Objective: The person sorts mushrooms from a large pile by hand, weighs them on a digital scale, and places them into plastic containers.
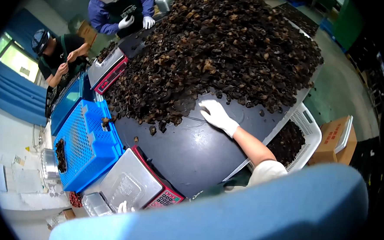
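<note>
My right hand (217, 115), in a white glove, is over the dark tabletop (191, 141) at the near edge of a large heap of dark brown, curled dried pieces (221, 52). Its fingers are apart and nothing shows in them. Of my left hand (124, 207), only white-gloved fingertips appear at the near edge of a scale (119, 172); a blue brim in front hides the rest. On that scale's metal plate lies a clear plastic container (128, 188).
Blue baskets (80, 144) stand left, beside a second scale (105, 70). A white basket (315, 135) of dark pieces and a cardboard box (330, 138) are right. Two people, one in purple sleeves (102, 17), one in black (59, 50), are at the upper left.
</note>
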The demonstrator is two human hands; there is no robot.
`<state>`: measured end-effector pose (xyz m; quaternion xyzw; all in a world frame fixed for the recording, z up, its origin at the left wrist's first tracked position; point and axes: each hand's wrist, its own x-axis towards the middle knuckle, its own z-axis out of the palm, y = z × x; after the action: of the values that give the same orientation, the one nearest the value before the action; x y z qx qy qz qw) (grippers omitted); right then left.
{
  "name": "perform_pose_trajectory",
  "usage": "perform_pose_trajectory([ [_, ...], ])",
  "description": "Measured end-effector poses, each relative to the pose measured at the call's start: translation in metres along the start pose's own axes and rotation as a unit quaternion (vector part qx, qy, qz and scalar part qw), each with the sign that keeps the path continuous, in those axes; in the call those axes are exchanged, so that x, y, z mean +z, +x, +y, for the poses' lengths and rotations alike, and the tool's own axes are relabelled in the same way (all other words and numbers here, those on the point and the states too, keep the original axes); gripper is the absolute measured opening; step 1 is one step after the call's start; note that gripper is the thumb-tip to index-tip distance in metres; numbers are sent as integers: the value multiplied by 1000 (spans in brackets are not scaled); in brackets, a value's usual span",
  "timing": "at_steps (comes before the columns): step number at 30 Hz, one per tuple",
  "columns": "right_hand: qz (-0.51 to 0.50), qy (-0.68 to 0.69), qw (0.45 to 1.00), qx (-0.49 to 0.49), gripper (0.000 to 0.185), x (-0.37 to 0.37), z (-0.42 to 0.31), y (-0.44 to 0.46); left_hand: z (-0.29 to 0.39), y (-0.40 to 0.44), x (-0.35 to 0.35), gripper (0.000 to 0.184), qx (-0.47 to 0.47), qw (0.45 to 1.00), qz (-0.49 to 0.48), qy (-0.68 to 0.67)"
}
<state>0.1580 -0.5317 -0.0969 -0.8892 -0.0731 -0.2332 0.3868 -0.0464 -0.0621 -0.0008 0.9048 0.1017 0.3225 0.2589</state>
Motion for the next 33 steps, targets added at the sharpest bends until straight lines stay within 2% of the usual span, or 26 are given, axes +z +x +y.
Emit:
perform_pose_trajectory([
  [2,-68,5,997,23,42,24,15,53,41,-7,-1,36,68,996,-40,-45],
  [4,8,-141,989,43,54,64,21,78,77,-6,21,36,124,983,-120,-59],
  [5,-65,-175,978,93,67,75,18,86,91,0,43,36,141,975,-163,-55],
  [6,-135,-206,963,110,69,77,6,92,105,6,66,37,156,965,-205,-52],
  [8,-200,-170,961,86,66,82,-7,92,118,17,125,39,106,965,-218,-98],
  [9,-206,-139,967,45,59,74,-14,85,125,27,151,38,102,966,-217,-96],
  [10,-167,-124,978,-33,53,75,-9,70,130,37,176,37,99,967,-216,-96],
  [12,-227,-74,963,-122,47,50,-11,46,123,51,228,34,95,972,-193,-97],
  [15,-229,-66,957,-164,41,19,-13,10,104,69,285,34,175,955,-228,-66],
  [16,-260,-41,955,-134,42,8,-10,5,98,72,299,38,164,952,-250,-65],
  [19,-246,-27,967,-63,45,-20,1,-8,106,79,321,46,161,951,-259,-45],
  [20,-236,-14,971,-28,47,-26,5,-3,114,79,326,47,186,957,-222,-20],
  [22,-142,-6,990,11,52,-25,16,13,125,83,330,43,147,953,-265,3],
  [23,-110,-75,991,18,59,-14,25,17,122,81,335,33,131,956,-263,-24],
  [24,-131,-140,981,36,67,-5,29,22,121,78,333,33,130,955,-265,-24],
  [26,-157,-170,973,1,73,13,21,13,120,77,326,25,161,945,-284,0],
  [30,-317,-117,931,-136,77,6,-39,-15,111,74,328,18,160,959,-210,-106],
  [31,-345,-111,917,-168,76,3,-53,-23,112,73,329,20,164,960,-189,-125],
  [32,-373,-106,900,-200,75,-1,-63,-33,112,74,331,30,158,961,-200,-109],
  [33,-370,-68,897,-231,73,0,-66,-44,119,74,330,34,133,966,-207,-85],
])
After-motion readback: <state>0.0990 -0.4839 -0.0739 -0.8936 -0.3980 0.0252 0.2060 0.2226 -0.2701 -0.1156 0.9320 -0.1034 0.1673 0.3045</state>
